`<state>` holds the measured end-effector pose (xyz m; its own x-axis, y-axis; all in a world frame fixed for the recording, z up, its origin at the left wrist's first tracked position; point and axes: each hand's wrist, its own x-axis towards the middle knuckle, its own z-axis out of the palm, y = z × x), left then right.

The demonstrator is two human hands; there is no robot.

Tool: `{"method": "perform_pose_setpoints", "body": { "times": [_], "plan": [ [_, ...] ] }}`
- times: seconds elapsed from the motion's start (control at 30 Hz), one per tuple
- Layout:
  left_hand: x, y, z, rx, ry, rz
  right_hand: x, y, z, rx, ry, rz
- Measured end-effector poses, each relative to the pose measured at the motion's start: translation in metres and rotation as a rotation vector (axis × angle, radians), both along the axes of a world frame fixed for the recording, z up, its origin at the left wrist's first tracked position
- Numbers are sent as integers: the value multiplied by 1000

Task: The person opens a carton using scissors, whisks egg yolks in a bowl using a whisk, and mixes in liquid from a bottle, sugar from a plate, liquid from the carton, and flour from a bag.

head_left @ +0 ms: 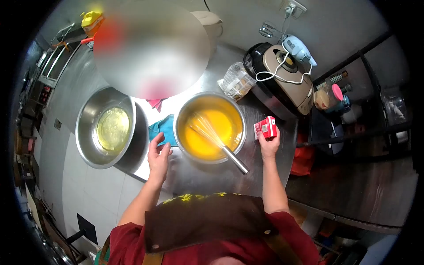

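Observation:
My right hand [268, 145] holds a small red and white carton [265, 128] at the right part of the steel table. My left hand [159, 157] is empty with its fingers apart, just below a blue cloth [164, 129]. Between the hands stands a steel bowl [180, 152] of yellow-orange liquid [198, 141]. A wire whisk [234, 158] rests in it, its handle leaning over the bowl's lower right rim. To the left is another steel bowl [84, 119] with a clear, pale yellow liquid [113, 129].
A rice cooker [289, 75] stands at the back right, with a blue hand mixer [299, 49] and its white cord on top. Beside it lies a clear plastic bag [238, 81]. A pink-lidded jar [324, 98] sits on the right shelf. A large blurred area covers the back.

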<state>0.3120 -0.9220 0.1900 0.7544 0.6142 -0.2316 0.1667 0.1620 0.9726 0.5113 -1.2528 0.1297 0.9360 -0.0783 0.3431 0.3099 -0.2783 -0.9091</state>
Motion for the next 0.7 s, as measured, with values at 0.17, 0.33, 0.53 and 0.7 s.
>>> {"method": "perform_pose_setpoints", "body": {
  "times": [0.17,0.33,0.53,0.7],
  "plan": [
    [-2,-1,-8,14,-55,-4,-8,-2,91,-273,121,380],
    [-9,1,-13,49,-72,-6,2,23,145,-510,248,705],
    [-22,7,-14,77,-83,65,9,63,175,-1041,250,792],
    [-29,10,-15,100,-60,72,22,70,178,-1204,174,833]
  ]
}}
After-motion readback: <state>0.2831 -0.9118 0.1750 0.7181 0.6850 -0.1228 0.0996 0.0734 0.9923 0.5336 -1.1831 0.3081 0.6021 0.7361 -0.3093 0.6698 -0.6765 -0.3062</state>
